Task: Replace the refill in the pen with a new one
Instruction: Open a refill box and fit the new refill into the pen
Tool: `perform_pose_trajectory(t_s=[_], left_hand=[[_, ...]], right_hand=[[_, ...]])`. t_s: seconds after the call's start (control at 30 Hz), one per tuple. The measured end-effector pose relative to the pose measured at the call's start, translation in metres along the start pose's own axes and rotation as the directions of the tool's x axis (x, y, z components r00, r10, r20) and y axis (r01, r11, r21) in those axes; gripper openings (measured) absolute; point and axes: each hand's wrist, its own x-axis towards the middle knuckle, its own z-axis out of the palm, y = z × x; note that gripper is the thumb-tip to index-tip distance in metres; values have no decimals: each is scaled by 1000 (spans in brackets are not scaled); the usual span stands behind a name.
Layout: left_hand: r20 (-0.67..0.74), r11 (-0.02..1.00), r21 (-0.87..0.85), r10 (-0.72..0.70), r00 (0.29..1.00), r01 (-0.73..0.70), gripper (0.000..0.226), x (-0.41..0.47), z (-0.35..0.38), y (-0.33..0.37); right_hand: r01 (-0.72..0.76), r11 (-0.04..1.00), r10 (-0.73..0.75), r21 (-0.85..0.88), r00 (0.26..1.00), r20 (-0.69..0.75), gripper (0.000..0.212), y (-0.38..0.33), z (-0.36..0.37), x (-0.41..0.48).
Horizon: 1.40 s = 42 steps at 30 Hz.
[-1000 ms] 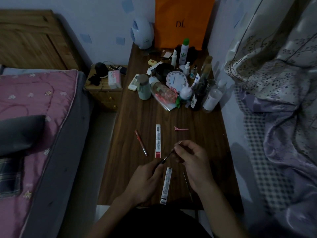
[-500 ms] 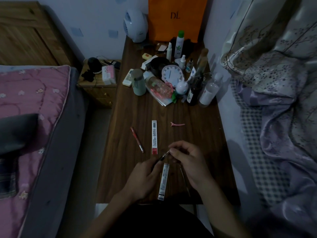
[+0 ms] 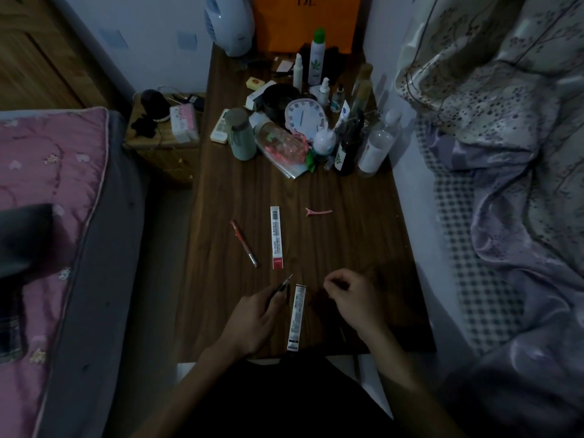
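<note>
At the near edge of the table (image 3: 363, 235), I see:

Left hand (image 3: 252, 324): closed around the pen (image 3: 282, 287), tip pointing to 1 o'clock, just left of the near sleeve (image 3: 296, 317).
Right hand (image 3: 350, 298): fingers curled and pinched together; too dark for me to tell whether they hold anything. It sits at 3 o'clock from the pen, well apart.
Refills: the near sleeve lies between my hands; a red-ended sleeve (image 3: 276, 237) lies at 12 o'clock from the pen; a red pen (image 3: 244, 243) lies at 11 o'clock.
Risk: in this dim light a small pen part could, I judge, slip from the pinch and vanish on the dark wood; I might also pick the wrong sleeve.
Change: half a second ago both hands met at the pen tip; now the right hand has drawn away to the right.
</note>
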Motion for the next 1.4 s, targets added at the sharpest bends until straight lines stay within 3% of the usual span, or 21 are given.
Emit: perform_pose_trajectory(t_s=[0.17, 0.37, 0.67, 0.9, 1.0, 1.1, 1.23, 1.3, 1.4], left_hand=[[40, 993, 108, -45, 998, 41, 35, -1, 8, -23], [69, 991, 103, -90, 994, 82, 33, -3, 13, -33], [83, 988, 113, -111, 990, 102, 32, -4, 17, -35], [106, 987, 104, -131, 986, 120, 35, -3, 14, -32], [108, 987, 103, -137, 985, 126, 35, -3, 14, -32], [103, 986, 98, -144, 984, 134, 36, -3, 13, -31], [68, 990, 83, -116, 991, 111, 33, 0, 10, -27], [46, 993, 81, -86, 995, 82, 32, 0, 8, -23], [27, 994, 94, -54, 998, 51, 33, 1, 6, -18]], right_hand=[[46, 958, -35, -283, 998, 44, 10, 32, 19, 10], [107, 807, -84, -581, 994, 66, 24, 49, 49, 20], [168, 688, -155, -706, 984, 82, 11, 56, 70, 27], [209, 660, -196, -722, 975, 103, 13, 60, 72, 33], [188, 680, -181, -709, 980, 86, 10, 58, 72, 32], [123, 775, -125, -620, 991, 40, 12, 53, 70, 32], [91, 946, -77, -311, 995, 57, 17, 34, 57, 29], [87, 980, -76, -180, 995, 66, 26, 21, 48, 25], [75, 997, -76, 21, 994, 79, 18, 2, 36, 17]])
